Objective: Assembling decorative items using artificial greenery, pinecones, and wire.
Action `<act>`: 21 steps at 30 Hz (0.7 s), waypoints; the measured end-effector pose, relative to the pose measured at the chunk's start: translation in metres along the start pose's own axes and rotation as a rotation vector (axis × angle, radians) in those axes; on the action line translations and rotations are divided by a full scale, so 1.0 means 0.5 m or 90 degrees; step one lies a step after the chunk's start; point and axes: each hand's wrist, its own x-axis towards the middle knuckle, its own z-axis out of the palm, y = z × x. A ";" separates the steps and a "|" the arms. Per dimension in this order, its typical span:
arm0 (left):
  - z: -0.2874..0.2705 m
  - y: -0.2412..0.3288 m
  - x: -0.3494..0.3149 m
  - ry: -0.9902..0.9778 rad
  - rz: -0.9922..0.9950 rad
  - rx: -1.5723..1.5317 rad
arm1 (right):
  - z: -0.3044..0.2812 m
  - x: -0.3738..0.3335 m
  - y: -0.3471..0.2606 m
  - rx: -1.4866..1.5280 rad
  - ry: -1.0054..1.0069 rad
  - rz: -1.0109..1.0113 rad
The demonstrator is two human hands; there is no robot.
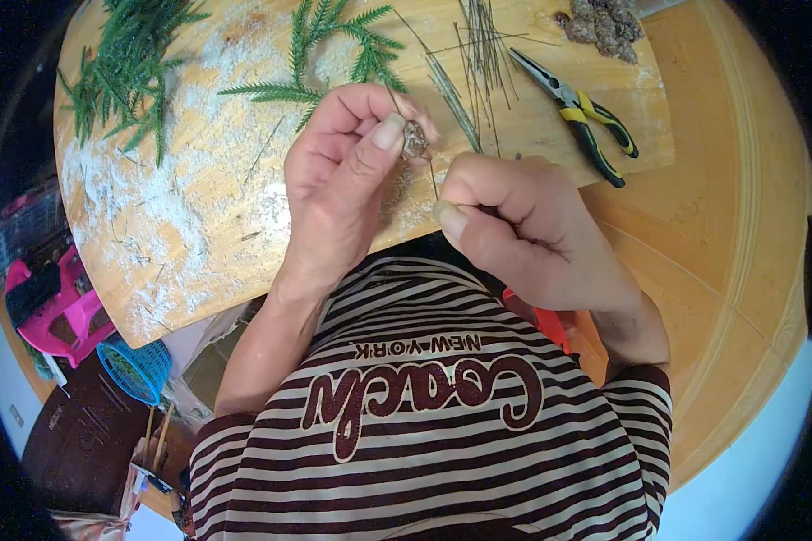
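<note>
Between the thumb and fingers of my left hand (338,176) is a small brown pine cone with whitish tips (414,140). A thin dark wire (434,177) runs from the cone down toward my right hand (532,230). The thumb and curled forefinger of that hand pinch the wire's lower end. Both hands are over the near edge of the wooden board (235,234), close to my striped shirt. Part of the wire and the cone's back are hidden by my fingers.
Green needle sprigs (126,68) lie at the far left, with another sprig (289,90) at the far middle. Several thin wires (485,63) lie beside yellow-and-black needle-nose pliers (573,104). More brown cones (604,32) sit at the far right. White flakes cover much of the board.
</note>
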 end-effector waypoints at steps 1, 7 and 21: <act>0.001 0.000 0.001 0.006 -0.008 -0.033 | 0.001 0.000 0.003 0.005 0.004 -0.010; -0.006 0.005 -0.001 -0.006 -0.057 -0.121 | -0.013 -0.005 -0.009 0.048 0.012 0.029; -0.008 -0.002 -0.005 -0.038 -0.042 -0.022 | -0.034 -0.010 -0.025 0.096 0.019 0.119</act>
